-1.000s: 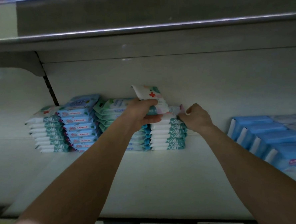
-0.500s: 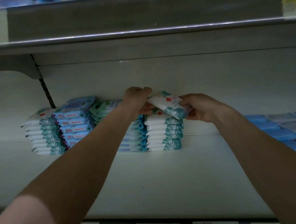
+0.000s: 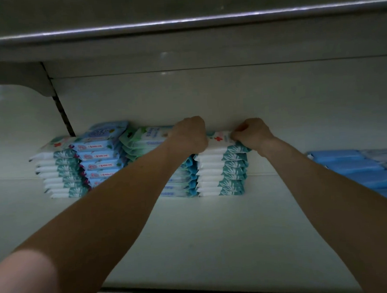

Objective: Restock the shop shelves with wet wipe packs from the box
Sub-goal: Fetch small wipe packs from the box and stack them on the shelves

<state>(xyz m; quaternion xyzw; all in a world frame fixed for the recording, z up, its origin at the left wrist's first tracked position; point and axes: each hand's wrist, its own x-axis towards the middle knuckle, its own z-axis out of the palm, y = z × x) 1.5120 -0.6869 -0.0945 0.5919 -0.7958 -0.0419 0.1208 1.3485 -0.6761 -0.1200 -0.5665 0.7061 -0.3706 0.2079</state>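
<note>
Both hands are on the red-cross wipe pack: left hand curled over its left end, right hand pinching the right end. Half a second back it was tilted in the air; now it lies flat atop the white-and-teal stack at the far side of the shelf. Looks placed, just needs letting go.
</note>
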